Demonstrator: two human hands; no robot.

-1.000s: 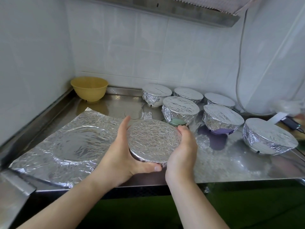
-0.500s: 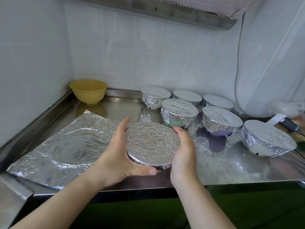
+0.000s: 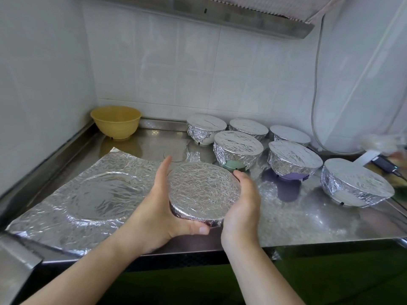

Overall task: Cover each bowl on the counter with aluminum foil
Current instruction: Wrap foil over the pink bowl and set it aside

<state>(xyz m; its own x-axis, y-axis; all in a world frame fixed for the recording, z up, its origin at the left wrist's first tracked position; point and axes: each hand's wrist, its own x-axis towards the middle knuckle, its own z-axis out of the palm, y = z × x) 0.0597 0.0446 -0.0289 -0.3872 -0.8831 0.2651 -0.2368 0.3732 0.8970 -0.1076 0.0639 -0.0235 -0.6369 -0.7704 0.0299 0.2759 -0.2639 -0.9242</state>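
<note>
A foil-capped bowl point(image 3: 203, 192) is held between both hands, left point(image 3: 154, 208) and right point(image 3: 241, 205), cupped round its rim above the table point(image 3: 297, 221) edge, likely so the foil is pressed tight. A yellow bowl point(image 3: 116, 121) stands uncovered in the corner, with a sheet point(image 3: 83, 194) laid flat near it.

White tiled walls point(image 3: 154, 62), steel counter point(image 3: 308, 219), perhaps a hood point(image 3: 220, 16) overhead

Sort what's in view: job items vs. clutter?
Job: foil-wrapped bowl held between left hand and right hand; yellow bowl, uncovered; foil sheet; six covered bowls.
Clutter: cable; dark device at right edge.
</note>
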